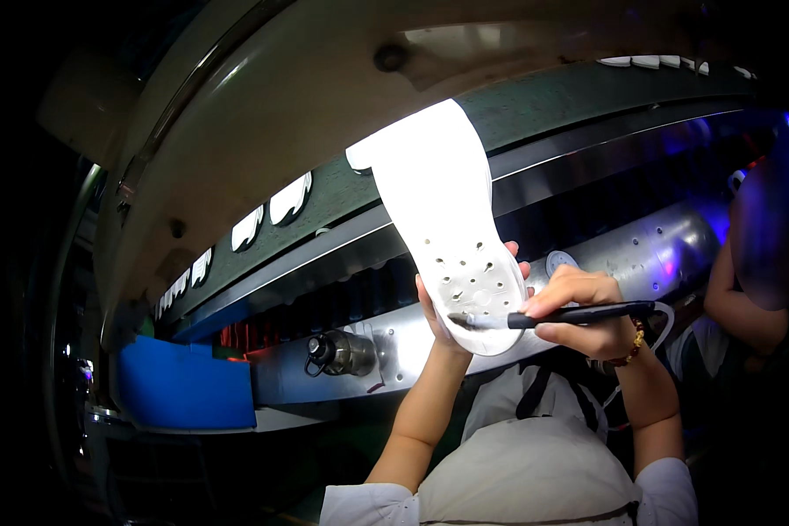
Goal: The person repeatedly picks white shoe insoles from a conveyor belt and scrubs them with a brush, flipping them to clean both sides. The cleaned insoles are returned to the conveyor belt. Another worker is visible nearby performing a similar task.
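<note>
A white perforated clog (447,210) is held up in front of me, its holed part towards me and its far end washed out by bright light. My left hand (438,326) is closed round it from beneath, with fingers showing at both sides. In my right hand (580,300), pinched between thumb and fingers, is a slim black-handled brush (587,314) with a pale tube running from its back end. Its dark tip lies over the near inner edge of the clog; whether it presses on the surface I cannot tell.
Several white shoes (289,200) stand on a green conveyor belt (552,105) behind a metal rail. A bottle (346,352) stands on the metal bench (394,342), beside a blue bin (184,386). A large curved hood (324,70) hangs overhead. Another person's arm (736,298) is at right.
</note>
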Motion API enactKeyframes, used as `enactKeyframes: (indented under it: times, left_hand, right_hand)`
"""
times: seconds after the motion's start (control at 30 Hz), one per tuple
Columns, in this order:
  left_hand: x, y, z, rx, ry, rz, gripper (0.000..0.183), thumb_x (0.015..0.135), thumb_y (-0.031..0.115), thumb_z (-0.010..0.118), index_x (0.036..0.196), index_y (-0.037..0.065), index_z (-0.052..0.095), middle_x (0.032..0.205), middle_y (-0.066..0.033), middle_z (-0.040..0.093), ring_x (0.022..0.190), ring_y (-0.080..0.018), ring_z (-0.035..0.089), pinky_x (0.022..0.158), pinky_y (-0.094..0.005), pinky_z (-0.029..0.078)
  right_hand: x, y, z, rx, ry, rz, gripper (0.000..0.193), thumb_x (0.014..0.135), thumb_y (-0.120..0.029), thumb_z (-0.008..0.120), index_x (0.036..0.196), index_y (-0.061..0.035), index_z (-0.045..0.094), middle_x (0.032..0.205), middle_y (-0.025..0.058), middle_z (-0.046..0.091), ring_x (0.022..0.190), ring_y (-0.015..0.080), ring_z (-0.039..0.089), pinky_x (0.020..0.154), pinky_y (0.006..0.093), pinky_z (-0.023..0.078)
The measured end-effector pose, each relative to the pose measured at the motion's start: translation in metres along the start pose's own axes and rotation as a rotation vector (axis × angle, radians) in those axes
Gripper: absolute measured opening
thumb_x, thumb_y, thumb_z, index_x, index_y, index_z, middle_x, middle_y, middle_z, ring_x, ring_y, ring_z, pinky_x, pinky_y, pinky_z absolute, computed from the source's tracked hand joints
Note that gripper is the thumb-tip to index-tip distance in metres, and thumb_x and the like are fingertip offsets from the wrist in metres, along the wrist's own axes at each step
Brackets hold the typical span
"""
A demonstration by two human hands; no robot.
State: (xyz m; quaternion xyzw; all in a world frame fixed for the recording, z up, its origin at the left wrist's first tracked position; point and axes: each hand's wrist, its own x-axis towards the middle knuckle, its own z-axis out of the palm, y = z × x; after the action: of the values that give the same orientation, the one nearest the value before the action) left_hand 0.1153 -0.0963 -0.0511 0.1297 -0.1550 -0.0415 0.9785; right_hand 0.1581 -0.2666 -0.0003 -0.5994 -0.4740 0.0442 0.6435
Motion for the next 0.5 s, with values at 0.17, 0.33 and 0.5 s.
enactKeyframes:
  times: [0.17,0.33,0.5]
  left_hand:
    - [0.005,0.000,0.002,-0.029,-0.015,-0.031,0.092,0.066,0.065,0.049,0.130,0.006,0.018,0.124,-0.0223,0.032,0.108,-0.0389,0.041,0.085,-0.0505,0.041]
    - [0.005,0.000,0.000,0.001,0.003,-0.059,0.092,0.067,0.065,0.049,0.129,0.005,0.019,0.125,-0.0219,0.032,0.108,-0.0389,0.041,0.085,-0.0507,0.041]
    - [0.008,0.002,0.000,0.139,0.016,-0.082,0.087,0.070,0.065,0.043,0.130,0.006,0.020,0.125,-0.0227,0.032,0.107,-0.0391,0.042,0.086,-0.0479,0.040]
  right_hand:
    - [-0.001,0.009,0.006,0.023,-0.084,-0.053,0.017,0.063,-0.006,0.068,0.079,-0.0037,0.064,0.080,0.0072,0.063,0.069,0.0149,0.055,0.062,0.0254,0.043]
    - [0.004,0.000,-0.004,0.160,-0.265,-0.074,0.016,0.065,-0.006,0.067,0.080,-0.0031,0.063,0.076,0.0068,0.063,0.073,0.0156,0.057,0.066,0.0239,0.044]
    - [0.008,0.009,-0.013,-0.005,-0.133,0.025,0.015,0.066,-0.005,0.065,0.080,-0.0003,0.062,0.076,0.0102,0.063,0.067,0.0149,0.060,0.061,0.0230,0.046]
